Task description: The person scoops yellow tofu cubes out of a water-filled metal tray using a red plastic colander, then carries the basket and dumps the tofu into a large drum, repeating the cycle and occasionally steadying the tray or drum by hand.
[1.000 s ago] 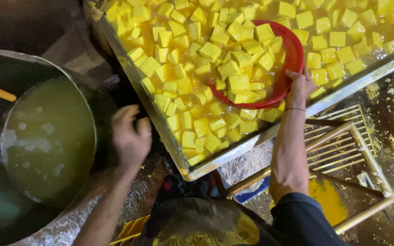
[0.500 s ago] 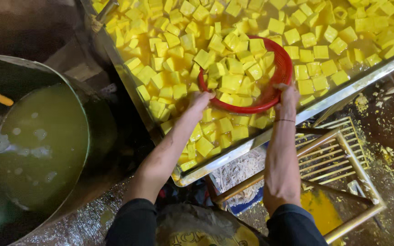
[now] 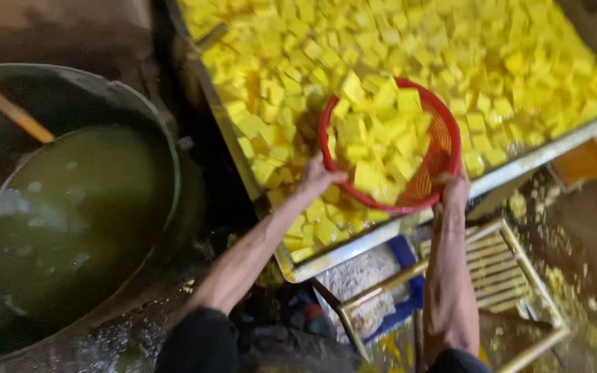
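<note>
The left hand (image 3: 318, 177) and right hand (image 3: 455, 188) each grip opposite rims of the red basket (image 3: 437, 148), which sits tilted above the metal tray (image 3: 381, 238), filled with yellow cubes (image 3: 381, 135).

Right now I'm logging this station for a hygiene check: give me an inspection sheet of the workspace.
Surface: metal tray heaped with yellow cubes.
Job's things: red basket, tilted, filled with yellow cubes, resting on the heap.
Clutter: yellow crumbs on the floor; blue tub under the tray.
Grips: left hand and right hand each hold the basket's rim.
Cables: nothing seen.
Surroundings: large vat of greenish liquid, wooden stick in it; yellow metal frame below.
</note>
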